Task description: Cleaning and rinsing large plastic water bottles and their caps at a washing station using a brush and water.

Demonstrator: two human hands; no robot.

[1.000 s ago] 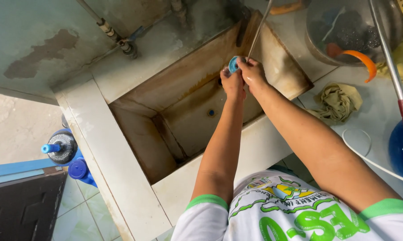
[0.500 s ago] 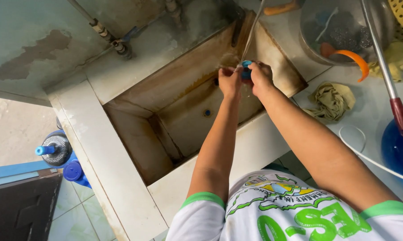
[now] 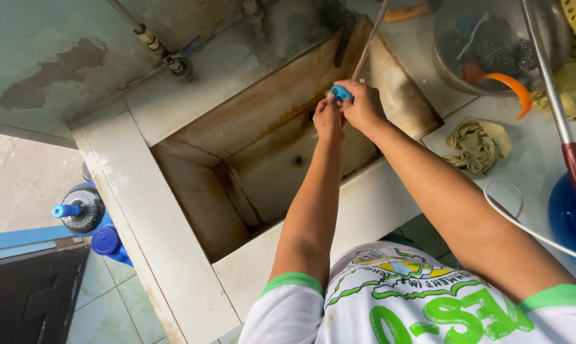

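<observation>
Right grip [image 3: 363,105]: fingers closed round small blue piece [image 3: 342,93]
Left grip [image 3: 328,118]: curled, touching right
Below: stained sink [image 3: 269,172]

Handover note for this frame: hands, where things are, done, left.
Left hand: over the sink, touching the blue piece; grip unclear.
Right hand: closed on the blue piece, under a thin water stream.
Things: stained sink, basin with nothing in it. Counter to the right: rag, bowl with dark scrubbers, long handle, blue tub.
Done: both hands and the blue piece are in the stream.
Left: hard to judge; the piece is mostly hidden by the fingers, so its condition cannot be told.
</observation>
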